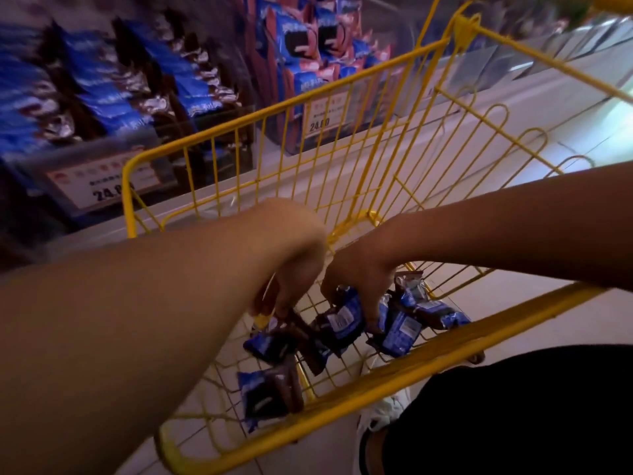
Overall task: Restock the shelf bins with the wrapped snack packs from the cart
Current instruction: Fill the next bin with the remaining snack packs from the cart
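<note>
Yellow wire-mesh cart (342, 159) centre frame, landmark. Behind cart: clear shelf bins (102, 97) stacked with blue-and-brown wrapped packs, white price tags (102, 186) on fronts, blurred. Inside cart, on mesh floor: loose blue-and-brown wrapped snack packs (270, 395), several scattered. Both hands down inside cart. Right hand (359, 275) fingers curled round one snack pack (342, 320) near cart centre. Left hand (291, 265) fingers bent down, tips on a pack at cart floor; grip unclear, motion blur.
</note>
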`<action>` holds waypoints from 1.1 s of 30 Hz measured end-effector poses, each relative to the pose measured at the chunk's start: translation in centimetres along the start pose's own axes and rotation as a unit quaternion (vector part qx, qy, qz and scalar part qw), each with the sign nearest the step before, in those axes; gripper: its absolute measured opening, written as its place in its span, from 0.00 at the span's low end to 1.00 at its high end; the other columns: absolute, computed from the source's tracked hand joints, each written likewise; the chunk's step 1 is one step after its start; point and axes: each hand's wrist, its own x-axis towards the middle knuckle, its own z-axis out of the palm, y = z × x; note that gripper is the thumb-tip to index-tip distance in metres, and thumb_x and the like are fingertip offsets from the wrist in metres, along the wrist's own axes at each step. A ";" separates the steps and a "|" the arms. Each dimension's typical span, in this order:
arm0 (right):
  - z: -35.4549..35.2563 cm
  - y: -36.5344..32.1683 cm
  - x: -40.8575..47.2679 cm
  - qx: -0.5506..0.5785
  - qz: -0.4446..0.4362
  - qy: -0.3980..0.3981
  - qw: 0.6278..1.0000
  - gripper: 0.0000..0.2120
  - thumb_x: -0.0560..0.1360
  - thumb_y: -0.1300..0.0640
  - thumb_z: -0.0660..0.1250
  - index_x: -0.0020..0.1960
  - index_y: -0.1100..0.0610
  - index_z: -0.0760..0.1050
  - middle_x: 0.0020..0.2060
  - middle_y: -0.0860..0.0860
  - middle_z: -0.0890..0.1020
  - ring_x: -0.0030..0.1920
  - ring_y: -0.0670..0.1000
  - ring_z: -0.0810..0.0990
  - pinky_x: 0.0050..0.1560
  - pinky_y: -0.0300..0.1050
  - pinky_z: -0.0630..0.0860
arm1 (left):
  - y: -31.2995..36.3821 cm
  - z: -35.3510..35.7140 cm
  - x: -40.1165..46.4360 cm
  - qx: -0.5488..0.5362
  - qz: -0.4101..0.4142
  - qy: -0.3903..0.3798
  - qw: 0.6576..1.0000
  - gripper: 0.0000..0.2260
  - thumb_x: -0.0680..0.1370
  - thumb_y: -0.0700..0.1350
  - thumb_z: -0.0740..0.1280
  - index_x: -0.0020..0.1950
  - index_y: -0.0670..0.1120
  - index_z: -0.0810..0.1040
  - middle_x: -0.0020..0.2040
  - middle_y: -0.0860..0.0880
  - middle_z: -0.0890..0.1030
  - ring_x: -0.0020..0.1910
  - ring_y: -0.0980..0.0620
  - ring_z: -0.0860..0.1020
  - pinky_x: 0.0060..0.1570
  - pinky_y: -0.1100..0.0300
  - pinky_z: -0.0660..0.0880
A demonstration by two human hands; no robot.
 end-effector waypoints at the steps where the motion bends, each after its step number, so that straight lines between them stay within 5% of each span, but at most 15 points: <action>1: -0.3 0.2 -0.2 0.001 -0.014 0.022 1.000 0.25 0.70 0.52 0.78 0.62 0.54 0.73 0.51 0.49 0.72 0.55 0.59 0.78 0.51 0.58 0.80 | -0.6 -0.8 0.3 -0.023 0.031 0.002 0.999 0.13 0.82 0.43 0.64 0.60 0.36 0.79 0.54 0.45 0.83 0.46 0.55 0.83 0.41 0.62 0.81; 3: -1.4 0.6 -0.9 0.031 -0.037 0.073 0.996 0.16 0.74 0.57 0.73 0.60 0.57 0.76 0.50 0.52 0.77 0.50 0.55 0.80 0.44 0.51 0.80 | -2.6 -2.1 -0.7 -0.110 0.087 0.042 0.989 0.10 0.81 0.40 0.64 0.61 0.37 0.75 0.53 0.44 0.81 0.53 0.49 0.82 0.45 0.53 0.82; 5: -2.8 1.7 -2.3 0.173 -0.035 0.094 0.980 0.07 0.76 0.58 0.70 0.53 0.59 0.79 0.44 0.53 0.80 0.41 0.50 0.84 0.33 0.46 0.80 | -4.8 -2.3 -2.9 -0.201 0.136 0.113 0.963 0.03 0.80 0.38 0.65 0.51 0.39 0.76 0.46 0.45 0.81 0.50 0.49 0.83 0.40 0.52 0.83; 8: -3.3 2.3 -4.1 0.279 -0.042 0.116 0.952 0.07 0.77 0.57 0.70 0.51 0.60 0.80 0.47 0.55 0.80 0.42 0.54 0.85 0.33 0.47 0.83 | -9.1 -1.7 -5.6 -0.318 0.212 0.173 0.908 0.10 0.80 0.39 0.64 0.38 0.45 0.78 0.40 0.47 0.85 0.47 0.50 0.85 0.37 0.53 0.82; 10: -2.8 1.5 -4.4 0.235 -0.027 0.103 0.966 0.11 0.77 0.55 0.71 0.59 0.55 0.78 0.54 0.52 0.75 0.46 0.54 0.82 0.36 0.46 0.83 | -10.7 -0.5 -7.1 -0.378 0.261 0.187 0.868 0.15 0.80 0.39 0.62 0.35 0.46 0.78 0.38 0.47 0.85 0.44 0.53 0.85 0.40 0.51 0.82; 13: -1.8 -0.8 -3.1 0.081 0.002 0.042 0.996 0.32 0.75 0.45 0.72 0.74 0.50 0.64 0.70 0.51 0.67 0.63 0.57 0.73 0.52 0.48 0.76 | -11.2 1.6 -7.8 -0.457 0.265 0.243 0.814 0.18 0.77 0.35 0.62 0.29 0.47 0.79 0.33 0.49 0.82 0.36 0.56 0.83 0.38 0.51 0.82; 15: -1.1 -2.8 -1.5 0.004 0.004 0.043 0.999 0.43 0.71 0.40 0.75 0.78 0.49 0.57 0.74 0.53 0.65 0.69 0.58 0.69 0.61 0.53 0.71 | -11.3 2.4 -8.1 -0.531 0.263 0.287 0.753 0.16 0.74 0.34 0.60 0.29 0.46 0.79 0.31 0.51 0.81 0.29 0.58 0.80 0.27 0.60 0.78; 17: -0.6 -4.8 -0.2 -0.063 -0.007 0.066 0.996 0.45 0.68 0.39 0.77 0.77 0.50 0.58 0.69 0.56 0.71 0.59 0.59 0.74 0.54 0.54 0.74 | -11.7 3.1 -8.7 -0.637 0.286 0.265 0.664 0.09 0.73 0.39 0.58 0.43 0.43 0.78 0.41 0.46 0.82 0.32 0.53 0.78 0.26 0.63 0.75; 20: -1.0 -5.9 0.3 -0.117 -0.034 0.129 0.984 0.32 0.72 0.43 0.74 0.71 0.54 0.67 0.58 0.59 0.76 0.49 0.59 0.75 0.44 0.51 0.72 | -12.6 4.1 -9.7 -0.753 0.330 0.217 0.526 0.12 0.73 0.45 0.57 0.49 0.42 0.76 0.41 0.43 0.81 0.42 0.43 0.80 0.39 0.50 0.81; 24: -5.3 -4.8 -3.2 0.110 -0.051 0.186 0.975 0.11 0.75 0.51 0.72 0.53 0.56 0.77 0.47 0.56 0.82 0.43 0.56 0.81 0.44 0.54 0.80 | -13.5 6.1 -11.3 -0.813 0.321 0.211 0.437 0.13 0.79 0.53 0.61 0.50 0.43 0.76 0.35 0.43 0.81 0.38 0.42 0.85 0.36 0.41 0.82; 27: -8.3 -4.8 -8.6 0.373 -0.116 0.236 0.890 0.07 0.74 0.56 0.74 0.49 0.59 0.80 0.38 0.58 0.84 0.35 0.55 0.83 0.35 0.46 0.79 | -15.5 7.8 -12.4 -0.836 0.301 0.229 0.397 0.19 0.75 0.56 0.69 0.53 0.40 0.75 0.33 0.42 0.78 0.30 0.45 0.80 0.36 0.46 0.80; 31: -9.6 -8.2 -14.2 0.624 -0.276 0.294 0.670 0.12 0.72 0.62 0.73 0.54 0.63 0.78 0.36 0.58 0.80 0.33 0.55 0.81 0.33 0.46 0.79 | -18.3 10.2 -13.4 -0.838 0.357 0.206 0.357 0.17 0.72 0.54 0.62 0.51 0.42 0.71 0.40 0.40 0.75 0.34 0.45 0.74 0.37 0.49 0.74; 33: -9.9 -10.9 -15.0 0.670 -0.304 0.315 0.600 0.12 0.70 0.62 0.74 0.52 0.62 0.77 0.36 0.58 0.81 0.33 0.54 0.81 0.32 0.45 0.80 | -18.7 11.4 -13.2 -0.840 0.374 0.193 0.342 0.12 0.72 0.50 0.57 0.48 0.44 0.71 0.41 0.40 0.77 0.35 0.45 0.74 0.38 0.51 0.70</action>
